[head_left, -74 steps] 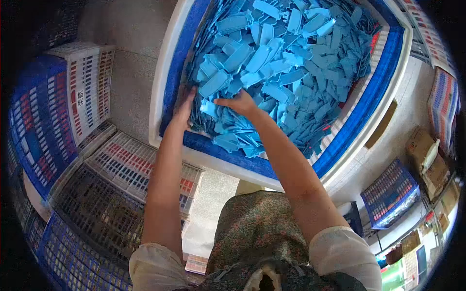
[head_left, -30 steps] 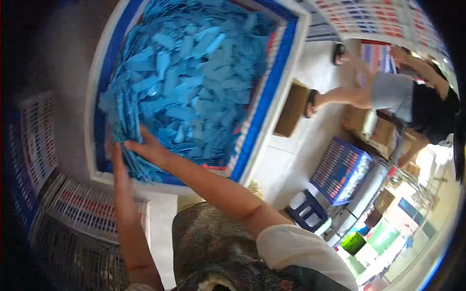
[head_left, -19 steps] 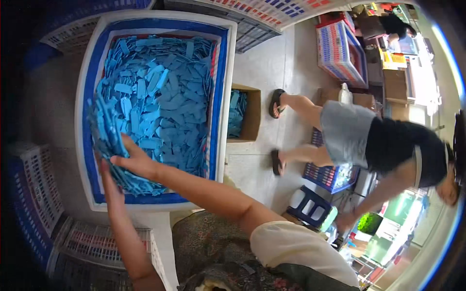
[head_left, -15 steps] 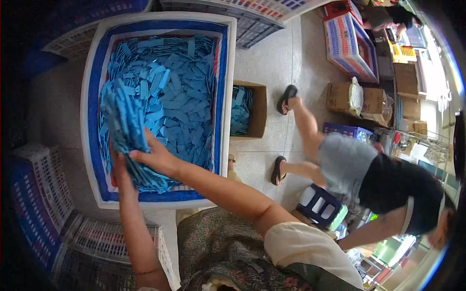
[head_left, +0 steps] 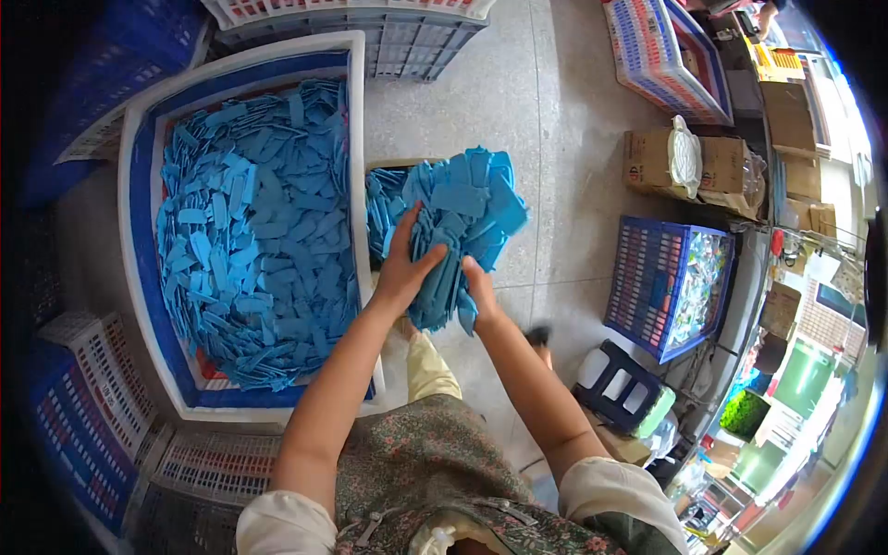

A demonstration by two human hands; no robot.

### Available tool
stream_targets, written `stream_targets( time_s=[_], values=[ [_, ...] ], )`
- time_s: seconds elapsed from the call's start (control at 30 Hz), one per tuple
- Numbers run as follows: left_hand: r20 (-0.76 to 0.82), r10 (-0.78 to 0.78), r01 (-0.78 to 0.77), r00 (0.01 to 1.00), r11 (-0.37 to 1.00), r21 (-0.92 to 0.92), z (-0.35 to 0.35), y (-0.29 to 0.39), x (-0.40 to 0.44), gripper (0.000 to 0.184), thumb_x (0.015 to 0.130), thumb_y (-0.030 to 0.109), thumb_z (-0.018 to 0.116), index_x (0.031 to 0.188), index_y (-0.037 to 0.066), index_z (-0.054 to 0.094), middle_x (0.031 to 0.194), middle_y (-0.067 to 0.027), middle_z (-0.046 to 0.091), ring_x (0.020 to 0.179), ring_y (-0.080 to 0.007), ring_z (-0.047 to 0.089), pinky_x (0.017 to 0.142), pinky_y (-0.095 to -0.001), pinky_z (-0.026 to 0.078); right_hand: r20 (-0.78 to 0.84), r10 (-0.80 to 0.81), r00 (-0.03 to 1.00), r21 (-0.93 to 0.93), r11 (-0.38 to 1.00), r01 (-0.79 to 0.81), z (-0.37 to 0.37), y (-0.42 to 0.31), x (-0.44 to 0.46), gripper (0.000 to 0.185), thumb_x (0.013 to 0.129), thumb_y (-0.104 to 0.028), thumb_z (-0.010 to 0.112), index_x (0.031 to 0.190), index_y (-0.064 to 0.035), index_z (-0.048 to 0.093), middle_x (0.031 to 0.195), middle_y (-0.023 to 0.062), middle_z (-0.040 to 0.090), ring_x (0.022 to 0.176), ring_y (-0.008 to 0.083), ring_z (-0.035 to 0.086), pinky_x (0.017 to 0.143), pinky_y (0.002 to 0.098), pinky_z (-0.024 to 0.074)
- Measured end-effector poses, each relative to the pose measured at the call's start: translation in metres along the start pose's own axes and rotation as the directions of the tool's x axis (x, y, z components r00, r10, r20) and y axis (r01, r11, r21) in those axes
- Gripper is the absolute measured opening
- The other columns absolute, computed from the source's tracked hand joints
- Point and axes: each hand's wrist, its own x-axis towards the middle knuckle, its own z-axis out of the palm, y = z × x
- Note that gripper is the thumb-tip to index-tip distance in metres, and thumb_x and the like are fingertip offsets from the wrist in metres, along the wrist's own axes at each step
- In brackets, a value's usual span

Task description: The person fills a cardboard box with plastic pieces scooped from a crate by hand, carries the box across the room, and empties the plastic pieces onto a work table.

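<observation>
My left hand (head_left: 401, 266) and my right hand (head_left: 479, 294) are closed around a thick bundle of flat blue pieces (head_left: 467, 199), one on each side. The pieces are thin, roughly rectangular strips, fanned out at the top. This bundle is held over a cardboard box (head_left: 400, 165), hiding most of it; similar blue pieces (head_left: 379, 211) show inside. To the left stands a large white-rimmed tub (head_left: 357, 111) with a blue inner edge, filled with a heap of loose blue strips (head_left: 268, 217).
Grey and white crates (head_left: 421, 46) stand behind the tub, with more crates (head_left: 102, 388) to its left. On the right are cardboard boxes (head_left: 652, 166), a blue basket (head_left: 638, 277) of small wrapped items and a dark stool (head_left: 615, 384). A person's dark shoe (head_left: 538, 335) shows beyond my right forearm.
Both my hands have carried the bundle of blue pieces rightward, from above the tub to above the cardboard box. The view has shifted right. The nearby person has mostly left view.
</observation>
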Motion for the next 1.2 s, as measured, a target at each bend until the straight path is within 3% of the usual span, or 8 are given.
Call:
stream_targets(
  time_s=[0.17,0.27,0.43,0.57,0.77,0.93,1.0,1.2],
  values=[
    [-0.082,-0.137,0.137,0.987,0.991,-0.003,-0.001,-0.121,0.061,0.071,0.081,0.037,0.063,0.137,0.004,0.033,0.133,-0.0212,0.042,0.124,-0.0312,0.04,0.103,-0.0359,0.029,-0.05,-0.024,0.998,-0.173,0.985,0.015,-0.066,0.059,0.109,0.066,0.081,-0.038,0.062,0.13,-0.0003,0.038,0.116,0.0102,0.055,0.107,0.02,0.053,0.093,0.0337,0.0412],
    [-0.417,-0.173,0.415,0.892,0.678,0.607,-0.015,-0.196,0.068,0.058,0.083,0.036,0.056,0.127,0.0,0.045,0.13,-0.0284,0.041,0.117,-0.0413,0.043,0.099,-0.0413,0.035,-0.011,-0.312,0.95,-0.723,0.659,0.208,-0.104,0.121,0.168,0.09,0.074,-0.034,0.071,0.138,0.0044,0.021,0.131,0.0202,0.044,0.122,0.0298,0.041,0.103,0.0337,0.0298],
    [-0.244,0.058,0.107,0.968,0.786,0.61,0.01,-0.122,-0.005,0.051,0.081,0.018,0.063,0.127,0.003,0.046,0.128,-0.016,0.047,0.121,-0.0305,0.044,0.1,-0.0375,0.035,-0.378,0.026,0.926,-0.69,0.659,-0.3,-0.087,0.1,0.144,0.091,0.071,-0.03,0.069,0.138,0.0057,0.019,0.134,0.0271,0.036,0.119,0.0346,0.045,0.098,0.0376,0.0369],
    [-0.262,-0.076,0.173,0.962,0.912,0.372,-0.024,-0.082,-0.066,0.028,0.084,0.008,0.058,0.112,0.003,0.056,0.109,-0.0087,0.06,0.095,-0.0184,0.059,0.08,-0.0299,0.045,-0.021,-0.376,0.926,-0.998,0.069,0.005,-0.117,0.141,0.142,0.067,0.075,-0.02,0.064,0.132,0.0006,0.035,0.122,0.0236,0.05,0.114,0.0354,0.048,0.093,0.0384,0.041],
    [-0.517,-0.025,0.333,0.855,0.792,0.512,-0.088,-0.106,-0.098,0.034,0.084,0.012,0.059,0.116,0.003,0.051,0.108,-0.0118,0.057,0.093,-0.02,0.056,0.083,-0.0339,0.044,-0.03,-0.719,0.694,-0.99,-0.073,-0.119,-0.148,0.088,0.13,0.029,0.077,-0.011,0.058,0.106,-0.0067,0.057,0.101,0.0148,0.06,0.095,0.0329,0.057,0.08,0.0401,0.0453],
    [-0.349,0.139,0.187,0.927,0.636,0.749,-0.065,-0.095,-0.01,0.068,0.078,0.021,0.067,0.133,0.002,0.033,0.131,-0.021,0.042,0.117,-0.033,0.045,0.096,-0.038,0.037,-0.55,-0.41,0.728,-0.827,0.146,-0.543,-0.271,0.085,0.17,0.043,0.077,-0.025,0.062,0.114,-0.0046,0.054,0.112,0.0177,0.059,0.105,0.0332,0.055,0.087,0.0397,0.0442],
    [-0.416,-0.146,0.408,0.898,0.63,0.661,-0.065,-0.12,0.022,0.073,0.076,0.02,0.068,0.134,0.0,0.03,0.129,-0.0246,0.043,0.117,-0.0362,0.045,0.098,-0.0377,0.035,-0.565,-0.353,0.746,-0.82,0.141,-0.555,-0.307,0.083,0.208,0.048,0.077,-0.028,0.063,0.116,-0.0035,0.053,0.114,0.0189,0.057,0.108,0.0336,0.054,0.09,0.0404,0.043],
    [-0.528,0.022,0.389,0.849,0.65,0.653,-0.045,-0.134,0.024,0.073,0.075,0.007,0.066,0.132,-0.008,0.024,0.126,-0.0251,0.043,0.114,-0.0327,0.046,0.098,-0.0384,0.034,-0.481,-0.404,0.778,-0.868,0.096,-0.487,-0.405,0.108,0.319,0.067,0.077,-0.035,0.063,0.128,0.0012,0.039,0.125,0.0225,0.048,0.117,0.035,0.046,0.098,0.041,0.0376]
  ],
)
